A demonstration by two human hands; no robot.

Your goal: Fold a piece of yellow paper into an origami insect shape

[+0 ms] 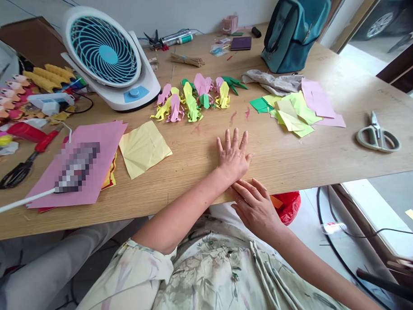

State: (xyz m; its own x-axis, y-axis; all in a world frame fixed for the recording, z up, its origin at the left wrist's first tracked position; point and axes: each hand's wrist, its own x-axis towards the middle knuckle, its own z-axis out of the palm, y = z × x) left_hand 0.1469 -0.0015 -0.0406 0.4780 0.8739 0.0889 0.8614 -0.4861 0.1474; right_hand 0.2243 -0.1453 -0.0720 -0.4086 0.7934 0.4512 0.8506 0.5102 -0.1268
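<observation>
My left hand (232, 154) lies palm down on the wooden table, its fingers spread and nothing in it. Just below it, at the front edge, my right hand (257, 206) is stretched out with its fingertips by the left wrist. It holds nothing that I can see. Beyond the left hand stands a cluster of folded paper figures (192, 103) in pink, yellow and green. A creased yellow paper square (144, 149) lies to the left. Over to the right is a loose pile of green, yellow and pink paper pieces (295, 113).
A white fan (104, 54) stands at the back left, a teal bag (295, 32) at the back right. Scissors (378, 135) lie near the right edge. Pink sheets (104, 131) bear a blurred-out device with a white cable. Below the edge hangs a red plastic bag (291, 208).
</observation>
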